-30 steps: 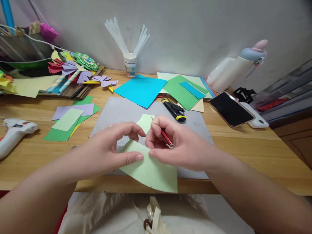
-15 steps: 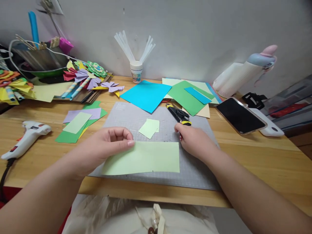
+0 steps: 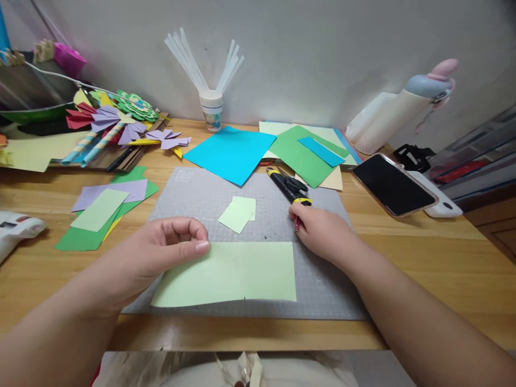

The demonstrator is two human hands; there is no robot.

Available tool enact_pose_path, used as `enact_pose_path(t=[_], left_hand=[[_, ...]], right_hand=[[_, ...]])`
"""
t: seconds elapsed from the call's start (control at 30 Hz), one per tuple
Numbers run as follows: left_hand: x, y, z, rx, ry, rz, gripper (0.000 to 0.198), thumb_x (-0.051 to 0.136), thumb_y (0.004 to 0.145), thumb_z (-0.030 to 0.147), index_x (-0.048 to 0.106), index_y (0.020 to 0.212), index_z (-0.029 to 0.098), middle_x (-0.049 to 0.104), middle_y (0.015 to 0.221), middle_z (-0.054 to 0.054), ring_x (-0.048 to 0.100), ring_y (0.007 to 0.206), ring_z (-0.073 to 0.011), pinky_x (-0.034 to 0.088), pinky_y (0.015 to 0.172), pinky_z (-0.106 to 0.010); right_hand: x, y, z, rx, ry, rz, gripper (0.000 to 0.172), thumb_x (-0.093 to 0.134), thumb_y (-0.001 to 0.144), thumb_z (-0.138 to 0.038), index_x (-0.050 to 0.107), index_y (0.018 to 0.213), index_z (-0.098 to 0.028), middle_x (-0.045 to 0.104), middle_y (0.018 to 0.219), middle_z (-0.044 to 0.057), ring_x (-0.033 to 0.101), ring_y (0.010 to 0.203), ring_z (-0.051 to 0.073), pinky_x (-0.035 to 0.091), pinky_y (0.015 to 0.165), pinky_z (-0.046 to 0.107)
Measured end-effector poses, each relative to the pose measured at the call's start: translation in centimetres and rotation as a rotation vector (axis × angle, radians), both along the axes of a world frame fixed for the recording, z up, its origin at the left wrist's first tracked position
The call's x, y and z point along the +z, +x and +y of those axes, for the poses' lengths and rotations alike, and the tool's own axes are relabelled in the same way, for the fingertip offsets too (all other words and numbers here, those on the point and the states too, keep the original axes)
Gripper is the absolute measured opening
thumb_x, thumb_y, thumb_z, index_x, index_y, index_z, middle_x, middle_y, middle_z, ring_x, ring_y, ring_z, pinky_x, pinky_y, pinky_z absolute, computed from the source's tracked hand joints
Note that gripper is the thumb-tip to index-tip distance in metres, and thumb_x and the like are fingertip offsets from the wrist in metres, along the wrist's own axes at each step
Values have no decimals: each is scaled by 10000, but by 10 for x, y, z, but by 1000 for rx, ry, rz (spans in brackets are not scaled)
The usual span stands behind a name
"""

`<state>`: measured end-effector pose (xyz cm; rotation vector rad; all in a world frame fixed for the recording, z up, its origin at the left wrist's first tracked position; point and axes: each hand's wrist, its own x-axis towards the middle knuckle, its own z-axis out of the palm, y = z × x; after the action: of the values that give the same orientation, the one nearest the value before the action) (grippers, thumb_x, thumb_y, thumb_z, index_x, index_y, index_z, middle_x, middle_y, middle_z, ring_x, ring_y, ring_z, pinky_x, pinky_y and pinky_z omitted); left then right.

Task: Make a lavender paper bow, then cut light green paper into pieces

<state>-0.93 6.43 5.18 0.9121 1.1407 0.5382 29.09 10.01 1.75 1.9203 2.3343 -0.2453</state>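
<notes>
My left hand (image 3: pixel 169 244) pinches the upper edge of a pale green paper strip (image 3: pixel 245 271) between thumb and curled fingers. The strip lies over a grey cutting mat (image 3: pixel 322 258), with small dark marks on its edges. My right hand (image 3: pixel 320 228) is closed at the mat's right side. Under its fingers shows the end of a slim red thing (image 3: pixel 297 223), its kind unclear. Just beyond those fingers lie a black-and-yellow utility knife (image 3: pixel 282 185) and black-handled scissors (image 3: pixel 296 184). Small pale green paper pieces (image 3: pixel 237 214) rest on the mat above the strip.
Blue paper (image 3: pixel 231 156) and green paper (image 3: pixel 304 156) lie behind the mat. Paper scraps (image 3: pixel 84 234) and a white glue gun (image 3: pixel 20 231) are left. A cup with white sticks (image 3: pixel 212 110) stands at the wall. A phone (image 3: pixel 395 184) and a bottle (image 3: pixel 395 115) are right.
The view has shifted, so most things sit further left and the glue gun is partly cut off. Both hands keep their holds, and the paper strip appears slightly nearer to me.
</notes>
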Motion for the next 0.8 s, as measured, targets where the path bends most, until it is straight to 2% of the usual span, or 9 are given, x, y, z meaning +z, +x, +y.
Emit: enact_pose_path(t=[0.17,0.23,0.3,0.37,0.47,0.57,0.67,0.73,0.8], left_hand=[[-1,2,3,-24,-7,41,295,780,715,395,575,767,189,566,634,74,492,529,-41,347,463,-107],[-1,3,5,-22,-6,60,307,778,707,401,570,766,183,559,623,78,484,520,-41,339,458,-111],[0,6,5,-8,-4,78,297,765,712,394,565,764,181,549,613,85,475,516,-39,330,462,-111],[1,9,6,28,19,94,279,740,730,397,561,764,186,542,616,94,470,522,-36,325,472,-111],[1,14,5,80,129,154,274,707,754,438,562,765,206,551,642,95,476,543,-46,331,484,-127],[2,16,3,55,429,352,247,673,780,469,587,782,238,601,717,65,515,600,-91,371,514,-189],[2,13,-1,-35,1006,643,97,672,796,365,633,856,299,658,805,38,575,792,-175,438,761,-329],[-1,7,-4,-82,1343,838,109,657,806,277,652,884,353,696,828,39,572,900,-225,369,901,-430],[-9,1,-8,-83,1513,1021,163,626,820,226,660,871,377,721,869,40,565,942,-251,330,918,-467]], right_hand=[[1,2,1,-21,-5,52,138,408,863,-166,526,880,-236,653,787,32,542,639,192,236,513,274],[1,3,-1,-9,8,186,105,418,898,-212,512,858,-234,623,758,17,520,641,180,275,538,274],[1,1,-6,3,-15,550,131,417,946,-305,479,855,-234,595,750,6,507,650,166,343,584,275],[-1,-5,-14,26,-141,1067,207,426,961,-426,424,868,-241,580,782,2,514,669,156,409,631,284],[-5,-22,-31,64,-381,1572,368,639,836,-506,370,887,-260,526,834,-17,518,701,145,444,635,278],[-6,-38,-45,-43,-284,1621,355,701,810,-334,355,846,-266,430,779,-46,481,662,126,431,591,251],[0,-42,-54,-45,98,1555,270,597,855,-163,353,849,-277,475,790,-36,501,685,141,448,627,278],[5,-37,-57,183,287,1462,292,547,834,-69,348,843,-282,576,881,-12,548,771,171,470,733,348],[9,-33,-57,517,320,1283,288,503,792,-23,351,784,-268,626,935,5,571,832,197,466,786,394]])
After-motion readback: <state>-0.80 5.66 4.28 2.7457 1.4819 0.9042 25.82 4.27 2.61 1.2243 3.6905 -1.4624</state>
